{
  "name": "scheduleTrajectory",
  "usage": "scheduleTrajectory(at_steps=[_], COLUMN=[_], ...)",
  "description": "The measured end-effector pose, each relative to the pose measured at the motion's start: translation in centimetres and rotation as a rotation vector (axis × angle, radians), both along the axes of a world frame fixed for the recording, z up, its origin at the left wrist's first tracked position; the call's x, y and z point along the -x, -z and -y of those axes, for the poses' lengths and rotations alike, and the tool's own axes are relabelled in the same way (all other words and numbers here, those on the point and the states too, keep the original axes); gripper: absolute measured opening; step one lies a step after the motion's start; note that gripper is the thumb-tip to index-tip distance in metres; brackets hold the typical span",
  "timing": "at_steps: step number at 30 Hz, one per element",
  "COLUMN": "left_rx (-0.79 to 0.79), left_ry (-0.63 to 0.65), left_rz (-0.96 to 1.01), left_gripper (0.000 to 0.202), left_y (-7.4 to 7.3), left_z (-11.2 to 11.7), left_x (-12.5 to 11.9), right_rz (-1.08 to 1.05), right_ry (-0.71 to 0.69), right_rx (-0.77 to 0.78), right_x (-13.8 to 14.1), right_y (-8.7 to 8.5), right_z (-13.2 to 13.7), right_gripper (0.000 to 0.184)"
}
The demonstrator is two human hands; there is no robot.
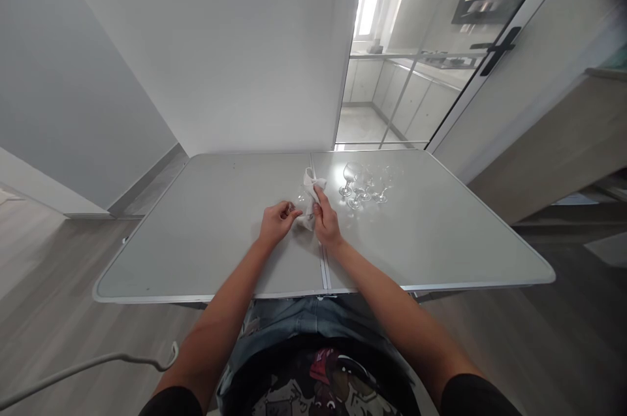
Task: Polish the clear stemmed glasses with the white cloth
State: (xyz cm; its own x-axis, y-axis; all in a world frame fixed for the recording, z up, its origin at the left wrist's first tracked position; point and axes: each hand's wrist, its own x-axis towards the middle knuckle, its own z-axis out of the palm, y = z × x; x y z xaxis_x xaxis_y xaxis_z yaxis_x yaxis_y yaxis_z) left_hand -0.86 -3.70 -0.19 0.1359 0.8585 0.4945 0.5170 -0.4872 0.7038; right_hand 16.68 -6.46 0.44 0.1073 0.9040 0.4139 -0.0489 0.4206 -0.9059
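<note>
Over the middle of the table, my left hand (278, 221) pinches the stem or foot of a clear wine glass (300, 199), which lies tilted between my hands. My right hand (325, 215) is closed around a white cloth (313, 182) and presses it against the glass bowl. Part of the cloth hangs below the glass. My fingers hide some of the glass's stem and foot. To the right of my right hand stands a group of several clear stemmed glasses (349, 176), upright and close together.
The pale folding table (210, 226) has a metal rim and a centre seam. Behind it rises a white wall (220, 50), with a glass-paned door (416, 76) at the right. A white cable or hook-ended rod (112, 358) extends at lower left.
</note>
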Motion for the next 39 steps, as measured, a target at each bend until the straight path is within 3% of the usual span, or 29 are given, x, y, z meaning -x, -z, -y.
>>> scheduleTrajectory(at_steps=[11,13,17,20,22,28,31,35,39], left_rx=[-0.026,-0.037,-0.077,-0.09,-0.085,-0.063,-0.054,-0.053,-0.062], left_ry=[0.023,0.062,0.083,0.094,0.117,0.102,0.058,0.072,0.169], left_rz=[-0.235,-0.301,-0.37,-0.396,-0.421,-0.474,-0.474,-0.47,-0.479], left_gripper=[0.035,0.035,0.035,0.035,0.034,0.029,0.025,0.028,0.032], left_y=[0.0,0.1,0.4,0.5,0.6,0.8,1.1,1.2,0.9], left_z=[0.3,0.4,0.4,0.4,0.4,0.0,-0.4,-0.4,0.2], left_x=[0.3,0.4,0.7,0.7,0.5,0.5,0.7,0.6,0.4], right_rz=[0.498,0.47,0.268,0.171,0.214,0.751,0.856,0.75,0.338], right_ry=[0.033,-0.011,-0.104,-0.083,-0.06,-0.133,-0.212,-0.164,-0.117], right_rx=[-0.413,-0.385,-0.173,-0.055,-0.061,-0.5,-0.611,-0.502,-0.121], right_x=[-1.4,-1.5,-1.5,-1.6,-1.7,-2.3,-2.5,-2.2,-1.9], right_y=[0.6,0.4,-0.2,-0.2,-0.1,-0.1,-0.3,-0.2,-0.1], right_z=[-1.0,-1.0,-1.2,-1.6,-1.7,-1.1,-0.9,-1.0,-1.6], right_gripper=[0.045,0.042,0.04,0.039,0.037,0.035,0.04,0.036,0.025])
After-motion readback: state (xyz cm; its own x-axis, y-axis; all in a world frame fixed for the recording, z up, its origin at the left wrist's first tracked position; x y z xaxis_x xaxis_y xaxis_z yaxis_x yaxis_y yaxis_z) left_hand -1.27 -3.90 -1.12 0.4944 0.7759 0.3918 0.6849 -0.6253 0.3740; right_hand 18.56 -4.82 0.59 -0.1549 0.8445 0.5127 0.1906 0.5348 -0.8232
